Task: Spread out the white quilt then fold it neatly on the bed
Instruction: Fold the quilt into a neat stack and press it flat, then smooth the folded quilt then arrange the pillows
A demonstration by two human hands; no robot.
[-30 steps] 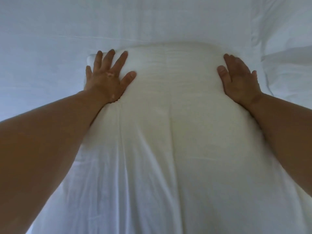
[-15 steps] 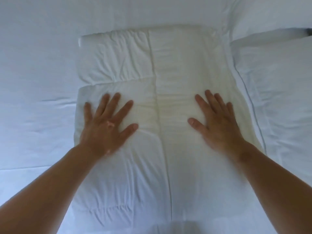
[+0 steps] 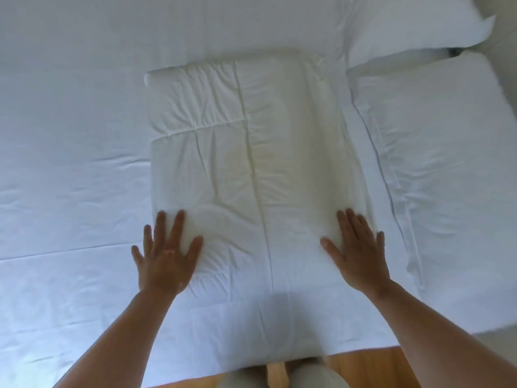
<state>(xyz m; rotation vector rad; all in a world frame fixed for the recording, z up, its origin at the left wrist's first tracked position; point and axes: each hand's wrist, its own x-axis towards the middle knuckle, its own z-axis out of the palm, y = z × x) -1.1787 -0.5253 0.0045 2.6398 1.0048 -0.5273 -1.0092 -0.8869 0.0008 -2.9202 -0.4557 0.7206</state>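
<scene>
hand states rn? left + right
Left hand: open, flat, fingers spread, pressing on the quilt.
Right hand: open, flat on the quilt, holding nothing.

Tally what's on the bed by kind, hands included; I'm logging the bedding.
Quilt, white, folded: 1
Pillows, white: 2
Hands flat on the quilt, left hand and right hand: 2
Total: 5
</scene>
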